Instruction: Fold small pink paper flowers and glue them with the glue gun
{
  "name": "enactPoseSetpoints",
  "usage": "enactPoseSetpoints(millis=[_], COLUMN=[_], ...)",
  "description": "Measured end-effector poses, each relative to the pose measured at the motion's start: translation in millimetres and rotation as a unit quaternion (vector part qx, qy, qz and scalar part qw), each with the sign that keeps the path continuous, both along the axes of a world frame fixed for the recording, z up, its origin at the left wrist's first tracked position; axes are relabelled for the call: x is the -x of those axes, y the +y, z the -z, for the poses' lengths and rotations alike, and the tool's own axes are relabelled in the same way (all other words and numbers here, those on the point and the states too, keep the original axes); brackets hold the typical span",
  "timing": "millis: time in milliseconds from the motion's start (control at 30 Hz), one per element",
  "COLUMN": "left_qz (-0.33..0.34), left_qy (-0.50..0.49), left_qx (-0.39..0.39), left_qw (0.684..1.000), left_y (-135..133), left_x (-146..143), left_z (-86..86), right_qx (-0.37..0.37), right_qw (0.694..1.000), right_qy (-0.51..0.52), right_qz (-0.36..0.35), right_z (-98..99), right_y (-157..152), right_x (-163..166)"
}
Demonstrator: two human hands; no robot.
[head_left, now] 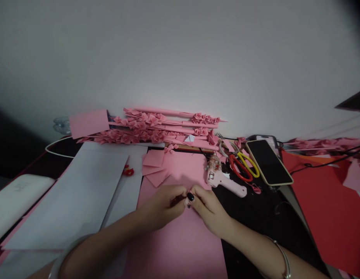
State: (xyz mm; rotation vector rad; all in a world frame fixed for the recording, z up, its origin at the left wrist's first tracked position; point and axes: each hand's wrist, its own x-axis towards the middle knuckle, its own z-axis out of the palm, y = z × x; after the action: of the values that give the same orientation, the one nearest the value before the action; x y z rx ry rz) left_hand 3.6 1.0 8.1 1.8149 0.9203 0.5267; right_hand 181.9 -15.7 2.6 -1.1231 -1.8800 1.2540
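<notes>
Both hands meet over a large pink paper sheet [180,252]. My left hand [159,207] has its fingers closed in a pinch on a small piece of folded pink paper [186,202]. From the other side, my right hand [210,211] presses the same piece, its dark-nailed thumb on top. Most of the piece is hidden by the fingers. Beyond the left hand, several pink paper squares [155,159] lie fanned out on the sheet. A pink glue gun [226,182] rests just past the right hand.
Pink paper flower stems [150,133] are piled along the wall. Scissors with red and yellow handles [240,174] and a phone [268,162] lie at the right, with red paper [333,209] beyond. White sheets [78,197] and a white device [21,203] occupy the left.
</notes>
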Motion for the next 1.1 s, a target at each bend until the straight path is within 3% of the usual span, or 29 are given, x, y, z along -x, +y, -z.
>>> enactPoseSetpoints(millis=[533,700,900,1100], left_qz=[0.002,0.01,-0.014,-0.014], left_qy=[-0.104,-0.14,-0.117,-0.142], left_qx=[0.2,0.224,0.232,0.273], left_qw=[0.974,0.964,0.966,0.951], left_y=[2.7,4.2,3.4,3.3], left_x=[5.4,6.3,2.8,2.2], left_z=[-1.4,-0.4,1.8,7.8], right_qx=[0.138,0.117,0.08,0.089], right_qw=[0.976,0.982,0.988,0.987], right_qy=[0.159,0.142,0.125,0.129], right_qz=[-0.047,-0.039,-0.037,-0.041], right_z=[3.6,2.4,4.3,3.6], right_y=[9.0,8.8,5.0,2.1], right_x=[-3.0,-3.0,-1.0,0.3])
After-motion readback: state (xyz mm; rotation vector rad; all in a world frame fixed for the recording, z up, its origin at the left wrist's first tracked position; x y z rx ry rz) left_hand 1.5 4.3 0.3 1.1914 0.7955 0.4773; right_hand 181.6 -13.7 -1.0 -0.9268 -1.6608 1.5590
